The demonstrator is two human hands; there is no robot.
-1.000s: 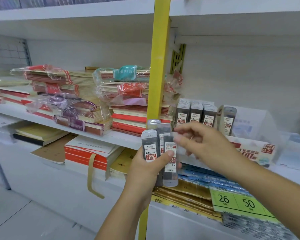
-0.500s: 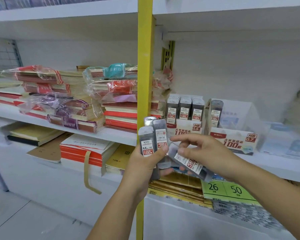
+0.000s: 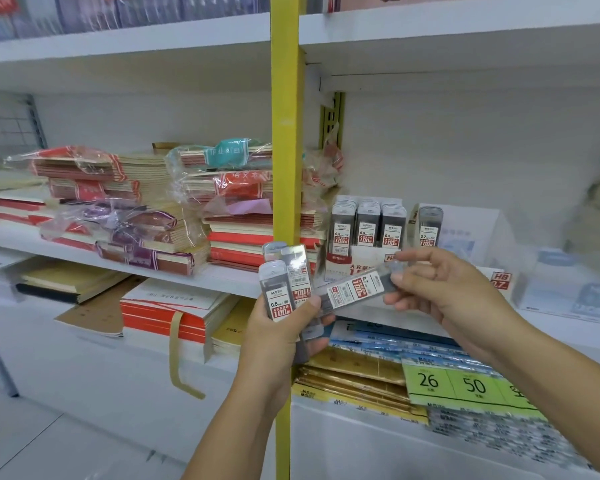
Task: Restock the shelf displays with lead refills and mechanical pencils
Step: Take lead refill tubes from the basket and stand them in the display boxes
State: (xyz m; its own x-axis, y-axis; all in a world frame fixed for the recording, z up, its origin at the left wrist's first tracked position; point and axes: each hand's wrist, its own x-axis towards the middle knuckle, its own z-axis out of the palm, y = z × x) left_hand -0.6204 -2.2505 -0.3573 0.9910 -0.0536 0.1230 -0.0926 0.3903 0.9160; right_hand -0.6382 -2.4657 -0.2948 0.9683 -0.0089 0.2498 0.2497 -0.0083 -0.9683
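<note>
While the person stands before the white shelf (image 3: 222, 277), the left hand (image 3: 281, 336), low in the middle of the frame, grasps a small fan of lead refill cases (image 3: 280, 292). They stand upright, and the front one is marked 0.5. The right hand (image 3: 440, 289), just right of centre, pinches one more piece, the 0.7 case (image 3: 357, 289), at its clear end. This case lies tilted, almost flat, and its far end reaches the bundle at the left thumb.

Behind the hands, right of the yellow post (image 3: 284, 133), the 0.5 display box (image 3: 338, 268) holds three rows of cases. Beside it, the 0.7 display box (image 3: 499, 280) shows one single case (image 3: 429, 225). Wrapped notebook stacks (image 3: 125, 209) fill the left half. Green price labels (image 3: 465, 384) sit at the lower right.
</note>
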